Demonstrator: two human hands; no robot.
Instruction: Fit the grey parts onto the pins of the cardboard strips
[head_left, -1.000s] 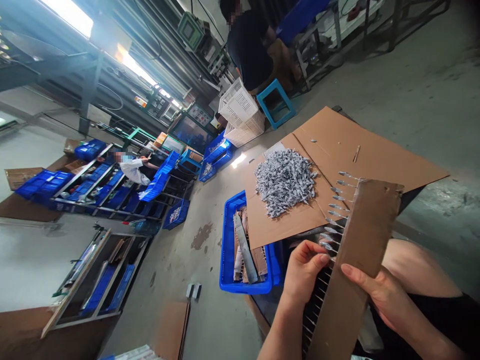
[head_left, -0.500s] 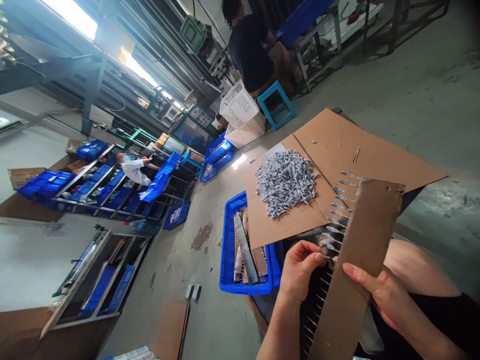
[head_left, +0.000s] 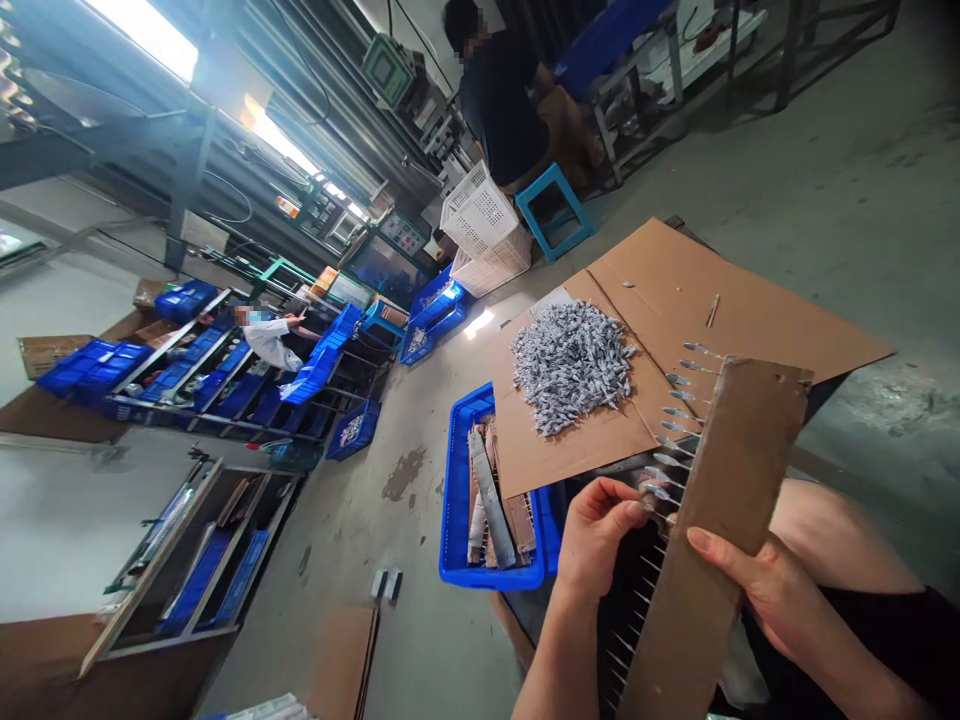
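Note:
My right hand (head_left: pixel 757 590) grips a long brown cardboard strip (head_left: pixel 712 520) from its right side, thumb lying across the front. Thin pins stick out of the strip's left edge; several upper ones carry small silver metal pieces (head_left: pixel 671 415). My left hand (head_left: pixel 596 535) is pinched at the strip's left edge, fingertips closed on one small silver piece (head_left: pixel 651 492) at a pin. Beyond the strip, a heap of the same silver pieces (head_left: pixel 570 362) lies on a flat cardboard sheet (head_left: pixel 675 290).
A blue crate (head_left: pixel 457 520) holding cardboard strips stands on the floor under the sheet's left edge. A person sits on a blue stool (head_left: pixel 553 208) by white baskets (head_left: pixel 480 215). Another person works at racks of blue bins (head_left: pixel 187 375) far left. Grey concrete floor surrounds.
My left hand has slid a little down the strip's edge, to a lower pin. The strip and my right hand have barely shifted.

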